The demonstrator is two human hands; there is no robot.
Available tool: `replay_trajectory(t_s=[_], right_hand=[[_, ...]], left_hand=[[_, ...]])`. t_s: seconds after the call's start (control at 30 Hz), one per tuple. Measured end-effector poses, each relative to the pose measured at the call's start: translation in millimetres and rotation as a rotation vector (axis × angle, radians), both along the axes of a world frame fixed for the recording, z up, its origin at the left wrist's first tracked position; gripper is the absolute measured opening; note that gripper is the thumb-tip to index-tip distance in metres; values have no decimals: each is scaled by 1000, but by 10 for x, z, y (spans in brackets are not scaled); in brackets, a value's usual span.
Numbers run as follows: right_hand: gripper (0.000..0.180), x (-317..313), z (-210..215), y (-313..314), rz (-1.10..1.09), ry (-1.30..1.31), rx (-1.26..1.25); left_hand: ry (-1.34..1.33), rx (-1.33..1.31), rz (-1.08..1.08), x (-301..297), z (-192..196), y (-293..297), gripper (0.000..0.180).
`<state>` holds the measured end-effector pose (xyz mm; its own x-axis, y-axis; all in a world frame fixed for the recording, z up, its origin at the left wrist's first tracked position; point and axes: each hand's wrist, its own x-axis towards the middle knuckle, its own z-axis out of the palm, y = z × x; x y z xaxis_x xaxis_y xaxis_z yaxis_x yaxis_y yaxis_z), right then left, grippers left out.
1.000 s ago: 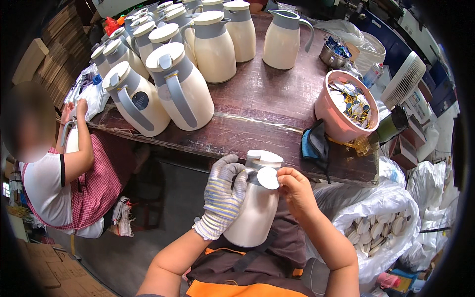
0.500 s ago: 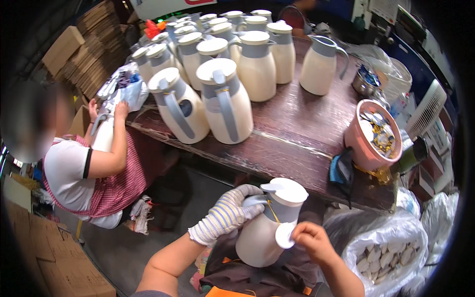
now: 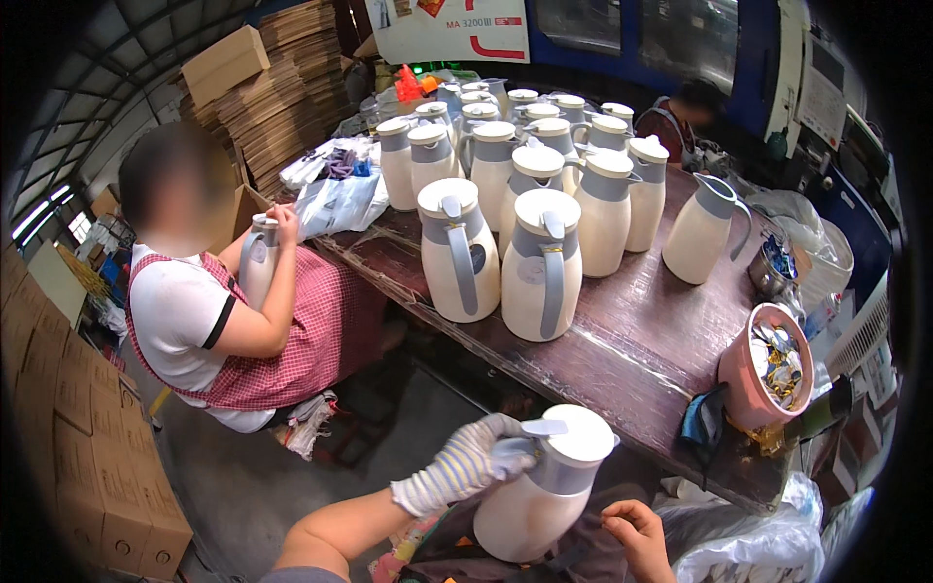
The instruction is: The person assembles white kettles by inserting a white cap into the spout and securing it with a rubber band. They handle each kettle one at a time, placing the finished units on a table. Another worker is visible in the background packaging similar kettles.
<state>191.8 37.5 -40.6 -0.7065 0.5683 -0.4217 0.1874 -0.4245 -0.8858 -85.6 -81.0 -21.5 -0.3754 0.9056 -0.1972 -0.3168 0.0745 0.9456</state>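
Nearest the camera, a cream jug (image 3: 535,496) with a grey collar and lid lies tilted in the person's lap, below the bench's near edge. The left hand (image 3: 465,466), in a striped knit glove, is wrapped around the collar at the handle side, fingers pressed onto the jug. The right hand (image 3: 641,530) is bare, fingers curled loosely, just beside the jug's base; whether it touches the body cannot be told.

The jug looks like a hard, smooth plastic shell, stiff and likely slippery, and probably light if empty. The knit glove should help friction. The collar and handle look like the surest places to take hold, with the other hand under the base. Its lid is on, so its inside is hidden.

At the bench's (image 3: 641,360) right edge stands a pink tub (image 3: 763,374) filled with small shiny metal parts. Farther along that edge sits a steel bowl (image 3: 773,272) with blue bits in it.

At the bench's middle stand 2 capped jugs (image 3: 501,262), handles toward the camera, and behind them a group of roughly a dozen more (image 3: 525,146), all upright and closed. 1 jug without a lid (image 3: 702,228) stands apart toward the right edge.

At the left edge a seated co-worker (image 3: 224,311) in a checked apron holds another jug (image 3: 258,257). Flat cardboard stacks (image 3: 262,87) rise beyond the far left corner.
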Motion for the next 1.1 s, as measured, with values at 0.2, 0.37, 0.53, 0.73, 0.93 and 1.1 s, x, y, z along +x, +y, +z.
replay_trajectory(t_s=[0.2, 0.37, 0.53, 0.73, 0.93, 1.1], right_hand=[[15, 14, -50, -15, -87, 27, -43], [15, -35, -51, -22, -118, -12, -81], [16, 75, -253, 67, -114, -5, -47], [18, 103, -261, 73, -163, 20, -51], [17, 84, -291, 94, -192, 18, -90], [17, 59, -360, 116, -176, 3, -90]], left_hand=[[188, 206, 371, -529, 631, -358, 38], [374, 337, 714, -1023, 578, -339, 38], [382, 437, 891, -1404, 464, -179, 34], [613, 377, 1033, -1742, 296, 181, 39], [726, 275, 1079, -1978, 134, 463, 39], [938, 190, 1137, -2371, 45, 723, 49]])
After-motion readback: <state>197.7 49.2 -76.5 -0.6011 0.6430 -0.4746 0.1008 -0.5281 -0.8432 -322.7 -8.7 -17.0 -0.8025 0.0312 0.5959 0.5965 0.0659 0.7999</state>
